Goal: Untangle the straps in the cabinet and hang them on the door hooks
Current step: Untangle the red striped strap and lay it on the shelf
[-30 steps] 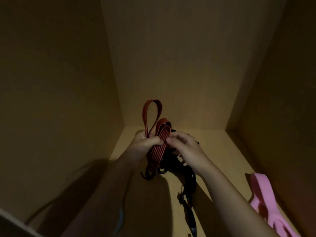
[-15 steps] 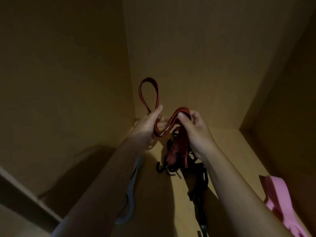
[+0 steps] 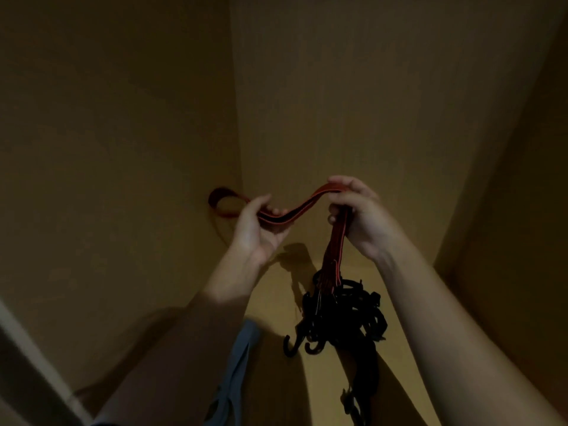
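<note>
Hands are raised inside a dim wooden cabinet [image 3: 353, 87], both on one red strap [image 3: 302, 207]. The left hand [image 3: 256, 230] is turned palm up, with its fingers [image 3: 276, 211] curled around the strap and the thumb pressed against it from above. Past this hand the strap's end stands out to the left as a closed loop [image 3: 222, 202], close to the corner where the side wall meets the back wall. From the left hand the strap dips, then climbs to the right hand [image 3: 361, 219]. There the fingers [image 3: 339, 182] and thumb pinch it at the top of a bend. Below that pinch the strap drops straight down in several red strands, which end in a knot of black hooks [image 3: 341, 312] hanging above the cabinet floor [image 3: 276, 388]. Two hook tips curl out at the bottom left of the knot. More dark strapping [image 3: 364, 361] trails from the knot down to the floor between the forearms. A blue-grey strap [image 3: 238, 367] lies on the floor beside the left forearm, partly hidden by it.
</note>
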`<state>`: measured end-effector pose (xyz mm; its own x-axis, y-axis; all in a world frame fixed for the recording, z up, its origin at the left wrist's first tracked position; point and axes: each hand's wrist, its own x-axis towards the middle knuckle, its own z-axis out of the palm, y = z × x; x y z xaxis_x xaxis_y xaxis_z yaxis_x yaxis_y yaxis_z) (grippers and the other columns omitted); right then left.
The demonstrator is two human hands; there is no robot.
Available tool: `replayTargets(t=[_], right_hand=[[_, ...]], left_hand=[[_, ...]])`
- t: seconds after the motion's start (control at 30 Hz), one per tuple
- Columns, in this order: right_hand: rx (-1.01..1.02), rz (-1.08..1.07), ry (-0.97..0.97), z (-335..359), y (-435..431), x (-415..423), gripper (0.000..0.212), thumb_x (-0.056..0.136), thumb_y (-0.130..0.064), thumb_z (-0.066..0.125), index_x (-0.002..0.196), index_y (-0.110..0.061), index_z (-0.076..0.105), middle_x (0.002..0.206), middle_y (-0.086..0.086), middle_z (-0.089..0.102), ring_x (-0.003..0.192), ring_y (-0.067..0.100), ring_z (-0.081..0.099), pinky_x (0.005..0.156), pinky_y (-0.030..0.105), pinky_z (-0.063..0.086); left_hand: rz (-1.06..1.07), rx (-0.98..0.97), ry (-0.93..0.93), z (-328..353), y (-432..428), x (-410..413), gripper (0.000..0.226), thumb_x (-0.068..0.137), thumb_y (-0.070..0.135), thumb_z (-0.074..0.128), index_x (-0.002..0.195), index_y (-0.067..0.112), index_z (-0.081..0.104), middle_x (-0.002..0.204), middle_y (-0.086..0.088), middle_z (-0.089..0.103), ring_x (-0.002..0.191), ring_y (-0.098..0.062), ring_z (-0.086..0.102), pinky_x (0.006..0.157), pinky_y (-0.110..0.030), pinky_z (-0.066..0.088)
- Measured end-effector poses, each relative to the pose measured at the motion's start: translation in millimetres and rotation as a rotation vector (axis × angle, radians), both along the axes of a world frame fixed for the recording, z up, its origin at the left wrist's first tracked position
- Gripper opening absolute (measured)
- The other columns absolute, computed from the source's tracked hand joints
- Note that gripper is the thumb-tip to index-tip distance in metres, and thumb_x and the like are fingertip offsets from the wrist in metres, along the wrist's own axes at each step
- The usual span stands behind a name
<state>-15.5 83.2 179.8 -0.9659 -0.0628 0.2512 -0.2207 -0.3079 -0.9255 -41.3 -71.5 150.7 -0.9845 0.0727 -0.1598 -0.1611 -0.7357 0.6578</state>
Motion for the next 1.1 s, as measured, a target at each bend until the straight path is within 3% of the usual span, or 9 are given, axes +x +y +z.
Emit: replayTargets(t=[0.1, 0.2, 0.37, 0.43, 0.53, 0.63, 0.87, 1.0, 1.1], right_hand=[[0.035, 0.016, 0.025, 16.6, 5.0, -4.2, 0.023, 0.084, 0.005, 0.052, 0.088, -0.015, 0.060, 0.072, -0.003, 0.058, 0.058, 0.008, 0.051, 0.058, 0.021, 0.042], [0.154, -0.019, 0.040, 22.9, 4.3, -10.2, 0.019, 0.085, 0.001, 0.057, 0.088, -0.018, 0.059, 0.077, -0.002, 0.061, 0.065, 0.010, 0.056, 0.066, 0.024, 0.045], [0.277, -0.073, 0.066, 26.4, 6.9, -18.6, 0.016, 0.083, -0.006, 0.063, 0.089, -0.019, 0.058, 0.081, -0.001, 0.060, 0.067, 0.008, 0.057, 0.064, 0.019, 0.048], [0.300, -0.072, 0.089, 26.0, 6.4, -19.8, 0.016, 0.083, -0.005, 0.064, 0.089, -0.018, 0.057, 0.080, -0.002, 0.060, 0.068, 0.006, 0.057, 0.058, 0.014, 0.048], [0.316, -0.059, 0.113, 23.2, 5.4, -20.4, 0.016, 0.083, -0.005, 0.064, 0.092, -0.016, 0.057, 0.080, -0.001, 0.059, 0.068, 0.005, 0.058, 0.058, 0.012, 0.048], [0.337, -0.021, 0.137, 21.1, 4.5, -20.6, 0.016, 0.082, -0.004, 0.064, 0.090, -0.017, 0.059, 0.076, -0.002, 0.059, 0.059, -0.001, 0.057, 0.056, 0.013, 0.045], [0.364, -0.090, 0.161, 18.3, 2.0, -23.8, 0.014, 0.084, -0.005, 0.063, 0.094, -0.013, 0.059, 0.083, -0.001, 0.058, 0.075, 0.007, 0.057, 0.063, 0.011, 0.048], [0.356, -0.195, 0.143, 12.0, 0.4, -24.4, 0.018, 0.084, -0.008, 0.064, 0.100, -0.011, 0.058, 0.088, -0.003, 0.057, 0.081, 0.008, 0.056, 0.070, 0.014, 0.049], [0.253, -0.231, 0.082, 12.1, -0.6, -22.9, 0.022, 0.083, -0.009, 0.065, 0.103, -0.011, 0.058, 0.090, -0.001, 0.058, 0.084, 0.011, 0.058, 0.074, 0.021, 0.050]], left_hand=[[-0.117, 0.018, -0.061, -18.6, -4.3, -0.8, 0.027, 0.087, 0.028, 0.056, 0.103, 0.006, 0.056, 0.099, -0.010, 0.064, 0.090, -0.021, 0.064, 0.073, -0.036, 0.052], [-0.251, -0.054, -0.167, -30.2, -4.5, -0.1, 0.061, 0.086, 0.054, 0.049, 0.120, 0.004, 0.054, 0.082, -0.005, 0.070, 0.066, -0.014, 0.068, 0.050, -0.020, 0.052], [-0.429, -0.424, -0.123, -21.0, -2.8, 7.3, 0.061, 0.086, 0.065, 0.035, 0.072, 0.011, 0.059, 0.047, 0.006, 0.042, 0.034, -0.005, 0.034, 0.030, -0.013, 0.021], [-0.294, -0.672, 0.010, -10.6, 3.2, 8.7, 0.041, 0.088, 0.052, 0.047, 0.069, 0.017, 0.056, 0.050, 0.008, 0.041, 0.040, -0.005, 0.033, 0.034, -0.014, 0.025], [-0.018, -0.905, 0.259, 5.3, 15.6, 5.4, 0.014, 0.084, 0.027, 0.062, 0.096, 0.021, 0.056, 0.083, 0.005, 0.055, 0.073, -0.009, 0.053, 0.058, -0.021, 0.041], [-0.060, -0.977, 0.433, 10.8, 25.6, -0.4, 0.052, 0.078, 0.007, 0.065, 0.123, 0.021, 0.044, 0.117, -0.001, 0.054, 0.109, -0.017, 0.052, 0.091, -0.033, 0.046], [-0.156, -0.876, 0.494, 14.1, 42.4, 4.1, 0.021, 0.093, 0.011, 0.043, 0.081, 0.019, 0.058, 0.067, 0.001, 0.057, 0.056, -0.007, 0.058, 0.057, -0.017, 0.045], [-0.211, -0.750, 0.492, 2.1, 46.1, 1.8, 0.008, 0.078, 0.019, 0.049, 0.084, 0.017, 0.055, 0.074, -0.001, 0.056, 0.068, -0.015, 0.056, 0.063, -0.025, 0.045], [-0.304, -0.938, 0.565, -6.8, 53.9, 2.8, 0.032, 0.066, 0.019, 0.057, 0.096, 0.024, 0.050, 0.086, -0.001, 0.057, 0.080, -0.017, 0.060, 0.075, -0.028, 0.052]])
